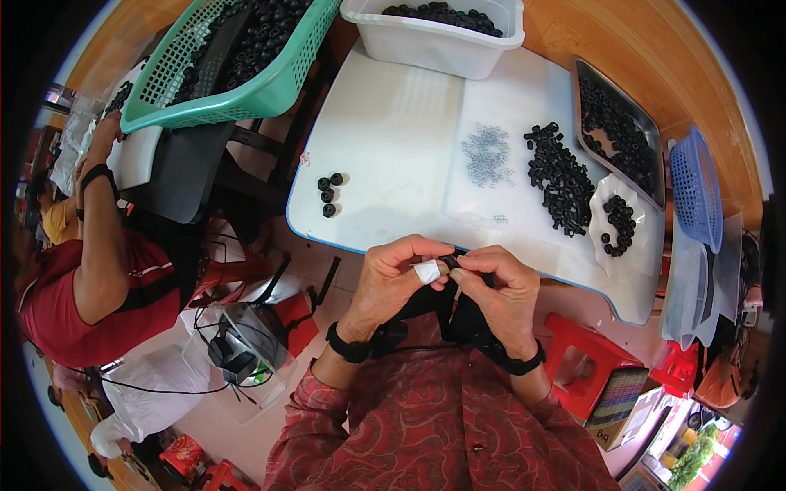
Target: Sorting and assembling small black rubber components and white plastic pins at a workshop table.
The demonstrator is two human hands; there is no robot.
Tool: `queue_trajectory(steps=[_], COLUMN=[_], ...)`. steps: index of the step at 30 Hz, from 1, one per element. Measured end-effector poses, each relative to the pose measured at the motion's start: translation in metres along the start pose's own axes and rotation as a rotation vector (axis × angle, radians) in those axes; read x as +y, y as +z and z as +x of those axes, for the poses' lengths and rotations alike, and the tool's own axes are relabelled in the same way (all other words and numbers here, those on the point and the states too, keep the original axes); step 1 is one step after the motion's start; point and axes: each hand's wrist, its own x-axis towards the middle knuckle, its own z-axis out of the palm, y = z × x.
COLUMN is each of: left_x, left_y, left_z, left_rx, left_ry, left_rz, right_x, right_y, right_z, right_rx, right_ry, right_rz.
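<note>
Just off the front edge of the white table (377, 155), both my hands meet at a small black part (449, 260), mostly covered by fingers. My left hand (391, 282), with white tape round one finger, pinches it from the left. From the other side my right hand (501, 290) closes its thumb and fingertips on it. Several round black pieces (327, 195) sit at the table's left. A scatter of small clear or silvery bits (488, 155) lies mid-table, beside a pile of small black parts (560, 176).
A white tub (434, 49) stands at the back, a metal tray (655, 184) and a white dish (604, 233) on the right. A green basket (213, 110) of black parts is at the upper left. Another person (106, 278) works at the left. Red stools (585, 360) stand at right.
</note>
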Motion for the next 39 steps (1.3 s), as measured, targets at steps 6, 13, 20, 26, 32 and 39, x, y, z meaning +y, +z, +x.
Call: queue_trajectory(steps=[6, 13, 20, 26, 32, 39], left_x=[-0.003, 0.0, -0.004, 0.002, 0.003, 0.014], left_y=[-0.003, -0.005, -0.013, -0.013, -0.019, -0.026], left_z=[0.0, -0.001, -0.007, -0.009, -0.005, 0.025], left_rx=[-0.019, -0.06, -0.033, 0.039, 0.102, 0.181], left_ry=[0.067, 0.073, 0.072, 0.035, 0.069, 0.338], left_rz=[0.01, 0.037, 0.083, 0.103, 0.256, 0.778], right_x=[0.0, 0.003, 0.006, 0.012, 0.021, 0.029], right_y=[0.0, 0.004, 0.013, 0.022, 0.034, 0.049], right_z=[0.0, -0.005, -0.008, 0.002, 0.015, 0.045], right_rx=[-0.04, -0.018, -0.03, -0.004, -0.001, 0.074], right_ry=[-0.068, 0.089, 0.011, -0.291, -0.477, -0.478], right_rz=[-0.059, 0.099, -0.067, -0.392, -0.561, -0.624])
